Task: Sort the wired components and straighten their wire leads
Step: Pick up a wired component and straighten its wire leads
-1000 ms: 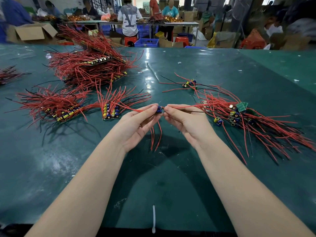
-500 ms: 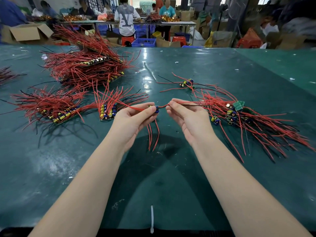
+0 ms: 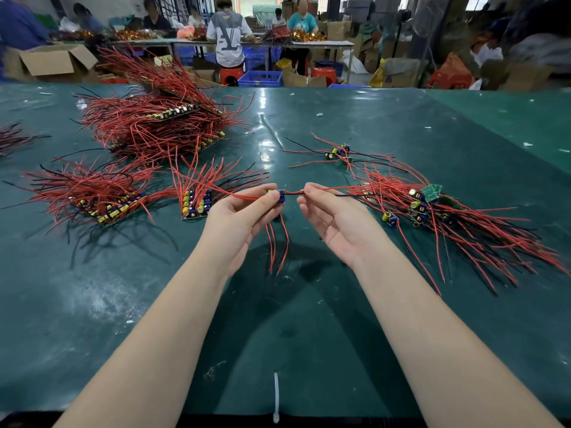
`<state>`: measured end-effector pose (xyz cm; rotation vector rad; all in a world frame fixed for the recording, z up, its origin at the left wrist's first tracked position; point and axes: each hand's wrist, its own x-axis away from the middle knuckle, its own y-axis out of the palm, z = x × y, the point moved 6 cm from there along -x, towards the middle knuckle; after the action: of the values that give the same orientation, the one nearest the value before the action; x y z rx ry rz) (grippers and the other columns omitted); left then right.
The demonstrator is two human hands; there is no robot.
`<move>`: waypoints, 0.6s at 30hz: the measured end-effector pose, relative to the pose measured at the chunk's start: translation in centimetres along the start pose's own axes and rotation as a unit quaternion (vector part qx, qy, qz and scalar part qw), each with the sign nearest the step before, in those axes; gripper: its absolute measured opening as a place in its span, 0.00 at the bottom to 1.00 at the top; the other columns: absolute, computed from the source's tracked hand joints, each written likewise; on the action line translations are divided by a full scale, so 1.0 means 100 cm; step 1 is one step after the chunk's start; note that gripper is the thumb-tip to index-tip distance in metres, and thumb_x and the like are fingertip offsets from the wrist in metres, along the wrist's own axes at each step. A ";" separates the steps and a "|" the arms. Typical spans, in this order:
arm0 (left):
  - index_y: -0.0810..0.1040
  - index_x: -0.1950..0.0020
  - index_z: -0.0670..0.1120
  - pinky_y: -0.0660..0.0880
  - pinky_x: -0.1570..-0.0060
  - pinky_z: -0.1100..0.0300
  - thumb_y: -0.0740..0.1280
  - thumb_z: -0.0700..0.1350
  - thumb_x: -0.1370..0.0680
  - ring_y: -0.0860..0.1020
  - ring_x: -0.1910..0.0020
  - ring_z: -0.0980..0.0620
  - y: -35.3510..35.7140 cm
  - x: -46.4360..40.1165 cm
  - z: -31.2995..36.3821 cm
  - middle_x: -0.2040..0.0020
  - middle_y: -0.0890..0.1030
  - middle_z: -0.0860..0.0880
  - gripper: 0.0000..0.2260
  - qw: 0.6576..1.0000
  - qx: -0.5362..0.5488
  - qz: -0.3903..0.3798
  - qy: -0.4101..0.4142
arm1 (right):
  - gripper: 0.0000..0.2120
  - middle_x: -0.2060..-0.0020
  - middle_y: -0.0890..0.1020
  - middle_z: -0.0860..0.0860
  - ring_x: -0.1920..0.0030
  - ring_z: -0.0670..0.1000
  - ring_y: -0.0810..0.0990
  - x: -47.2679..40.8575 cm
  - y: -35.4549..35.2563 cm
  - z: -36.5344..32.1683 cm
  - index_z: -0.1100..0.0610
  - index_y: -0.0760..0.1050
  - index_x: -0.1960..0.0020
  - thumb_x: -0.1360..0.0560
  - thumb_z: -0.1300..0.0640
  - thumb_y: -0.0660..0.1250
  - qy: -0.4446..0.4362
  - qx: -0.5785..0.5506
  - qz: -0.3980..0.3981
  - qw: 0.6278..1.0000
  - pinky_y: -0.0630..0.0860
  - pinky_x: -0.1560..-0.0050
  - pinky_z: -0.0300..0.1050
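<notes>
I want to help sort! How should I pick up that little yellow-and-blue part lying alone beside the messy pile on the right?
Pinch the small yellow-and-blue capacitor part by its stubby body, coming from above on its near-left side. Its red lead trails toward you on the right, and the tangled pile crowds its far right.

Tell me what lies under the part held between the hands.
Red wires hang from the part in the left hand's grip, over bare green table. The fingers hide its underside.
</notes>
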<state>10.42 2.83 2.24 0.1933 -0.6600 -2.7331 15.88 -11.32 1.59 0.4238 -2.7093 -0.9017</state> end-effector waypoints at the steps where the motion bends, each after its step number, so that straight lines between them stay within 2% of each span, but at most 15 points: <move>1: 0.81 0.50 0.38 0.79 0.56 0.66 0.67 0.33 0.25 0.84 0.57 0.52 0.000 0.000 0.000 0.58 0.85 0.46 0.05 1.000 -0.001 -0.002 0.003 | 0.01 0.66 0.84 0.55 0.65 0.49 0.84 0.000 0.001 0.001 0.64 0.79 0.56 0.27 0.68 0.70 -0.003 0.007 -0.007 1.000 0.79 0.65 0.35; 8: 0.81 0.50 0.39 0.79 0.55 0.67 0.67 0.33 0.24 0.84 0.58 0.53 0.001 0.000 0.001 0.58 0.85 0.46 0.05 1.000 0.020 0.007 0.008 | 0.01 0.66 0.84 0.56 0.66 0.50 0.84 -0.001 0.005 0.003 0.66 0.80 0.57 0.27 0.67 0.70 -0.006 0.044 -0.027 0.999 0.79 0.66 0.35; 14: 0.81 0.52 0.39 0.78 0.57 0.68 0.66 0.34 0.24 0.83 0.58 0.55 0.001 -0.001 0.002 0.59 0.85 0.47 0.04 0.996 0.084 0.004 -0.010 | 0.07 0.66 0.85 0.56 0.66 0.50 0.84 0.000 0.010 0.004 0.61 0.84 0.65 0.29 0.66 0.72 -0.025 0.062 -0.044 0.997 0.79 0.65 0.36; 18: 0.81 0.50 0.40 0.78 0.57 0.68 0.67 0.34 0.24 0.84 0.59 0.54 0.000 -0.002 0.001 0.59 0.85 0.47 0.05 0.999 0.037 -0.004 -0.008 | 0.08 0.66 0.85 0.58 0.66 0.51 0.84 0.000 0.010 0.002 0.62 0.83 0.63 0.27 0.69 0.69 -0.029 0.059 -0.045 0.997 0.80 0.65 0.38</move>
<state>10.56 2.90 2.39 0.1926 -0.7673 -2.7221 15.61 -10.43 2.06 0.5568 -2.8252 -0.7915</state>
